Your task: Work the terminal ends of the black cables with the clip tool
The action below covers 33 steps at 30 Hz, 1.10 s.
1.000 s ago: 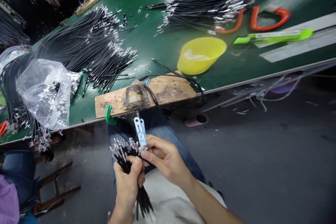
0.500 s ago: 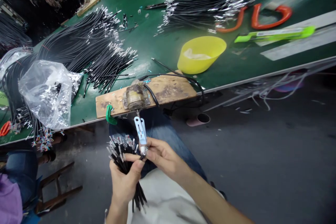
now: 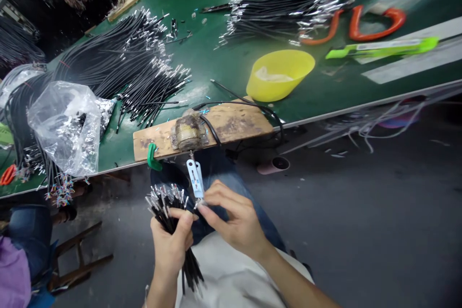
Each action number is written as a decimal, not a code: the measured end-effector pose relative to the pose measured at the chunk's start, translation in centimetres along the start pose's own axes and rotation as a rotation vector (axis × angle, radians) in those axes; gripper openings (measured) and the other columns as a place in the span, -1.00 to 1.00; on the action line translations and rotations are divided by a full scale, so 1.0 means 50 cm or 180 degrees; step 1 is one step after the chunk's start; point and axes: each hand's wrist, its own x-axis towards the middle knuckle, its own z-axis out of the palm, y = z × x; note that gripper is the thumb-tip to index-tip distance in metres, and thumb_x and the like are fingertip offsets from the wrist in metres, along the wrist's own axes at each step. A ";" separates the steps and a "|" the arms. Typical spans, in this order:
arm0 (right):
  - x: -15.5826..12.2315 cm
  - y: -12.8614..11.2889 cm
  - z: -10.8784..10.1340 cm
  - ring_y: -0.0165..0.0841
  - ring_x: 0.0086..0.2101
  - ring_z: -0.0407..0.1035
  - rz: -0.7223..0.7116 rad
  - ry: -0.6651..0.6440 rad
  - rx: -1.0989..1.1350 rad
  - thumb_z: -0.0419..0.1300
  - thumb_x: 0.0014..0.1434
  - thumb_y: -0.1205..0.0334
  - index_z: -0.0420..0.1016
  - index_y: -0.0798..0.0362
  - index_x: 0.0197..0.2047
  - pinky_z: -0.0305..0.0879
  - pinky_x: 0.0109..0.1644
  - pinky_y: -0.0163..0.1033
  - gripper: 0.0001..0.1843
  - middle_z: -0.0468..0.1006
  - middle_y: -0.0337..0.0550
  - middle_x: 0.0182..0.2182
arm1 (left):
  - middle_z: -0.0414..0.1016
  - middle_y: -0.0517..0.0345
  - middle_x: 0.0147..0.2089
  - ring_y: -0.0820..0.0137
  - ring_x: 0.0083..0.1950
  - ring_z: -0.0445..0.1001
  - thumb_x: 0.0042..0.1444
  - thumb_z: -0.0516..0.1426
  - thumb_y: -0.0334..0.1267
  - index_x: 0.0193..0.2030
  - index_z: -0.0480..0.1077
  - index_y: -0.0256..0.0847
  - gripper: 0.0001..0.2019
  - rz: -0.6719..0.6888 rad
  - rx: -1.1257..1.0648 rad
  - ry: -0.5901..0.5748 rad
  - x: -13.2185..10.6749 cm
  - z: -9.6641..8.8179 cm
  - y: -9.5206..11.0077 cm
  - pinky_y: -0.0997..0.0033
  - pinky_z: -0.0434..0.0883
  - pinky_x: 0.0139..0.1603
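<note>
In my left hand (image 3: 170, 240) is a bundle of black cables (image 3: 193, 269), their silvery stripped ends (image 3: 166, 196) fanned out above my fingers. The thumb lies across the bundle near those ends. A light blue clothespin-like clip (image 3: 195, 178) hangs on the thin shaft of a small motor (image 3: 188, 132). At the clip's lower end, the thumb and forefinger of my right hand (image 3: 234, 216) close on a small silvery scrap (image 3: 199, 203). Whether the clip also grips the scrap is hard to see. The motor sits on a wooden board (image 3: 238, 122) at the table edge.
A green clamp (image 3: 153, 156) sits at the board's left end. On the green table (image 3: 212, 65) are a yellow cup (image 3: 281, 79), piles of black cables (image 3: 104, 57), a clear plastic bag (image 3: 65, 130), orange-handled scissors (image 3: 377, 24) and a lime-green cutter (image 3: 386, 48). Another person's purple sleeve (image 3: 14, 269) shows at left.
My left hand has drawn slightly down and left from the clip with the cable bundle. The right hand's fingers have shifted and fanned a little, staying at the clip's lower end.
</note>
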 end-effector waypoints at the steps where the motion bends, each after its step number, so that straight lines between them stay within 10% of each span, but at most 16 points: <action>1: 0.000 0.004 -0.001 -0.41 -0.50 0.25 0.0138 0.0034 0.0051 0.15 0.09 0.40 0.41 0.08 -0.49 0.21 -0.42 -0.29 -0.86 0.38 -0.21 -0.56 | 0.00 0.42 -0.80 0.67 -0.79 -0.07 -0.15 0.26 -0.01 -0.58 0.40 -0.24 -0.69 -0.0010 -0.0002 -0.0027 -0.001 0.001 -0.002 0.59 -0.07 -0.78; 15: 0.023 0.025 -0.001 -0.44 -0.51 0.23 0.2307 -0.0828 0.2319 0.29 -0.07 -0.07 0.44 0.11 -0.48 0.15 -0.40 -0.33 -0.63 0.38 -0.26 -0.56 | 0.19 0.31 -0.77 0.64 -0.75 0.04 -0.24 0.31 -0.12 -0.57 0.49 -0.27 -0.77 0.0157 0.0383 -0.0183 0.010 -0.012 0.007 0.58 0.00 -0.74; 20: 0.097 0.011 0.000 -0.48 -0.56 0.14 0.2017 0.0124 0.1399 0.29 -0.17 -0.16 0.37 0.11 -0.67 0.05 -0.46 -0.34 -0.52 0.28 -0.32 -0.68 | 0.53 0.11 -0.55 0.37 -0.49 0.45 -0.25 0.32 -0.21 -0.57 0.54 -0.20 -0.88 0.0666 0.0756 0.0114 -0.001 -0.014 0.021 0.40 0.41 -0.41; 33: 0.111 -0.014 0.037 -0.49 -0.62 0.21 0.2361 -0.0386 0.3093 0.30 -0.18 -0.19 0.50 0.14 -0.60 0.09 -0.56 -0.38 -0.52 0.42 -0.22 -0.66 | 0.57 0.06 -0.51 0.21 -0.43 0.52 -0.16 0.27 -0.12 -0.53 0.55 -0.17 -0.84 0.1170 0.0932 0.0199 0.014 0.027 0.052 0.23 0.44 -0.30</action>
